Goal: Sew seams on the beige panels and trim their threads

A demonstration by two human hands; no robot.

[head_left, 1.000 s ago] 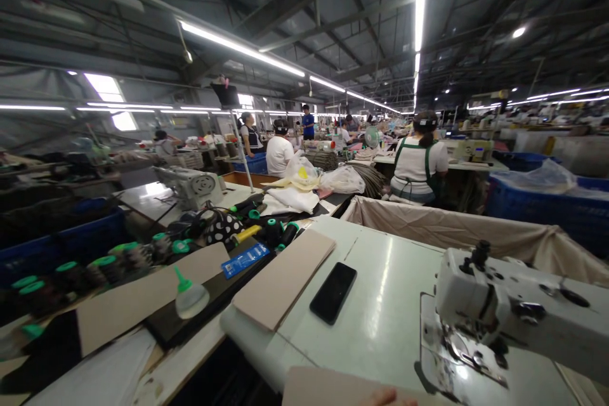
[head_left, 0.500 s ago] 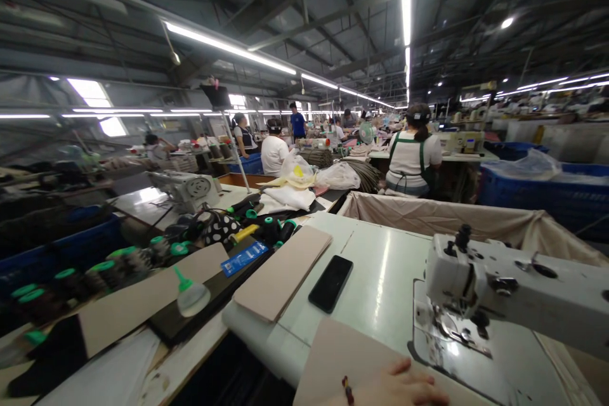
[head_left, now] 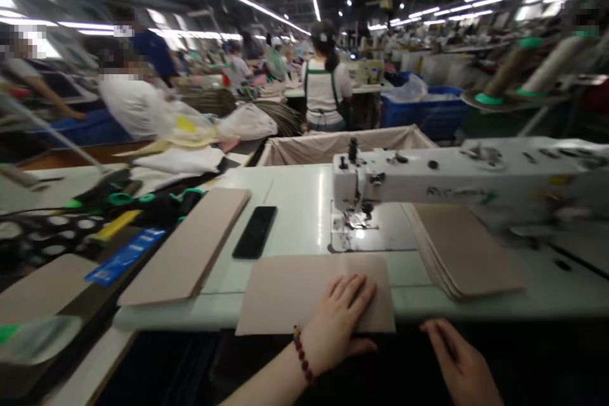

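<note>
Left hand (head_left: pixel 335 323) had moved onto flat beige rectangular panel (head_left: pixel 304 292): fingers spread, pressed flat, no grip. Panel lay at near edge of white sewing table (head_left: pixel 295 216). Right hand (head_left: pixel 459 358) below edge, loosely open, holding nothing, near stack of beige panels (head_left: pixel 461 247).

You've got a clear run between phone (head_left: pixel 254 231) and sewing machine (head_left: pixel 451 171); card stack (head_left: pixel 461 250) blocks straight ahead of your right hand (head_left: pixel 459 361).
</note>
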